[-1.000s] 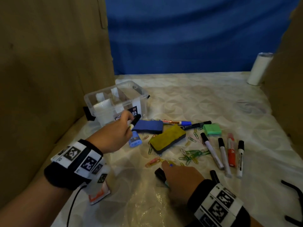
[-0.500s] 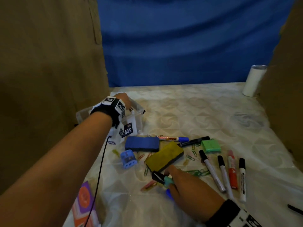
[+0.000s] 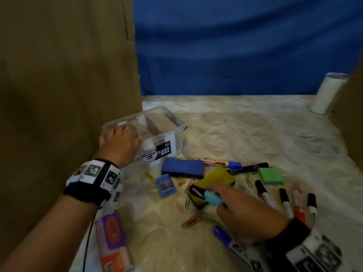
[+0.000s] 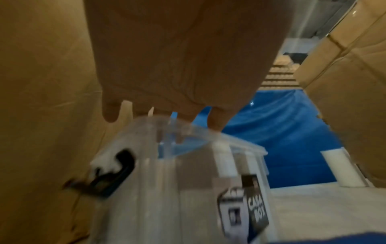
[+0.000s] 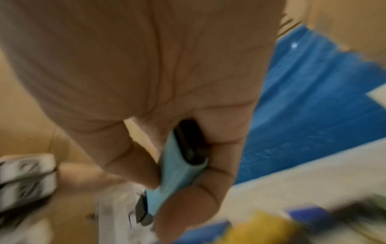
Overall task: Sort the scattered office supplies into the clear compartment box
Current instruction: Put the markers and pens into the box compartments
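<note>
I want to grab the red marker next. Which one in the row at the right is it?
The red marker is third from the left in that row, its body orange-red; the three markers beside it are white with black caps.

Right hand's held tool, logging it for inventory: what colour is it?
Light blue with black parts; the tool in the right hand shows best in the right wrist view.

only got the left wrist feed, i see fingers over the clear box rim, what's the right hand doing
Observer: The right hand grips a light blue and black tool, thumb and fingers curled round it.
Operator: where is it relative to the box
Observer: Apart from the clear box, over the yellow eraser among loose paper clips.
Operator: left hand holding anything
Observer: Nothing visible; the left hand rests on the box's near rim, fingers relaxed.
</note>
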`<action>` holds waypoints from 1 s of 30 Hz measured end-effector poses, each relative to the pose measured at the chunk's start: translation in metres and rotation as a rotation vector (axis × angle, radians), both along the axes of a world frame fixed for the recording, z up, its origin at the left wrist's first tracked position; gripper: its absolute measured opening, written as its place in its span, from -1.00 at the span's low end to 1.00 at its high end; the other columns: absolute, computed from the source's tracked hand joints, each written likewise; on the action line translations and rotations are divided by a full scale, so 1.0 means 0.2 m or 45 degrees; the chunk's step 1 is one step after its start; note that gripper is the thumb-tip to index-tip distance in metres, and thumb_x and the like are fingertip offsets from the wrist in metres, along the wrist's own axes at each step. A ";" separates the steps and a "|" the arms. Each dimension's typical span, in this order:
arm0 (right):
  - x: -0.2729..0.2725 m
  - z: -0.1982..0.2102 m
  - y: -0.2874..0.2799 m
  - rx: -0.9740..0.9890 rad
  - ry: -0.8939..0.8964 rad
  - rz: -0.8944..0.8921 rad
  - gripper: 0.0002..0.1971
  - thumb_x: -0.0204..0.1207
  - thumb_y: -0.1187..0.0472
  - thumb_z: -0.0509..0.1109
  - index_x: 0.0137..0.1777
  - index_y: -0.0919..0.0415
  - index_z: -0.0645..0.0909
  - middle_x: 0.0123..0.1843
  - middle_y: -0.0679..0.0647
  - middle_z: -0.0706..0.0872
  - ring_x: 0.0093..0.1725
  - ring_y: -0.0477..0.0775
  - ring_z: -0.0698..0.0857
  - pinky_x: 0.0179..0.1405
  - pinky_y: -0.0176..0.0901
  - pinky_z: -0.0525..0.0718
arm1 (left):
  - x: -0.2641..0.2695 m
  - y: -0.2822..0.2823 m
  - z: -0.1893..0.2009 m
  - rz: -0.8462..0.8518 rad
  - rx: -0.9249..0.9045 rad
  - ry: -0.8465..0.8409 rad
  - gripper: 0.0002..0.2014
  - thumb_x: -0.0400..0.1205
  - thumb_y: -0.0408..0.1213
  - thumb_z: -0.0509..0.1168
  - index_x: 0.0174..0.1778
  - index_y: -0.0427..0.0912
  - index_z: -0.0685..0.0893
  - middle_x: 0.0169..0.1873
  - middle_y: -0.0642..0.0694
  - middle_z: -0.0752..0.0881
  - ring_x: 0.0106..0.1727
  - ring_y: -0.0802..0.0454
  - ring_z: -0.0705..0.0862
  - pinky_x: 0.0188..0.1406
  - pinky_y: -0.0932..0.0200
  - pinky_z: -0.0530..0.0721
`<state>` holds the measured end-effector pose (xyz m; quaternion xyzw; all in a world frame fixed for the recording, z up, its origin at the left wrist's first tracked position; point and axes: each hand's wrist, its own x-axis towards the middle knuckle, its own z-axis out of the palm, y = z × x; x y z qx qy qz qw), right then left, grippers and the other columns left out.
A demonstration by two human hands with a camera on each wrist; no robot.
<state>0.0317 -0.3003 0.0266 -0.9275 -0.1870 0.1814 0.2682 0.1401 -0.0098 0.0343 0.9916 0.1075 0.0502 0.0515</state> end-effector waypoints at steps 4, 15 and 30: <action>0.28 0.14 0.19 0.039 -0.112 -0.002 -0.69 0.60 0.21 0.25 0.34 0.06 0.46 0.12 0.04 0.60 -0.01 0.03 0.60 -0.22 -0.21 0.50 | -0.01 0.04 -0.10 -0.008 -0.084 -0.045 -0.43 0.70 0.16 -0.14 0.64 0.09 0.15 0.68 -0.06 0.11 0.69 -0.16 0.02 0.64 -0.23 0.00; 1.23 0.10 0.79 -0.392 -0.362 -0.171 -0.47 0.46 -0.06 0.21 0.43 0.07 0.48 0.34 0.18 0.63 0.26 0.35 0.64 0.25 0.37 0.60 | -0.02 0.04 -0.13 -0.072 -0.083 -0.112 -0.47 0.71 0.14 -0.14 0.60 0.08 0.26 0.67 -0.10 0.13 0.68 -0.25 0.00 0.65 -0.25 -0.02; 0.38 0.11 0.21 0.112 -0.351 -0.201 -0.60 0.61 0.31 0.18 0.44 0.10 0.46 0.58 0.06 0.39 0.44 0.10 0.50 0.14 -0.32 0.37 | 0.05 0.09 -0.18 -0.137 0.013 -0.116 -0.32 0.61 0.23 -0.33 0.47 -0.01 0.40 0.57 -0.18 0.36 0.61 -0.35 0.22 0.58 -0.36 0.13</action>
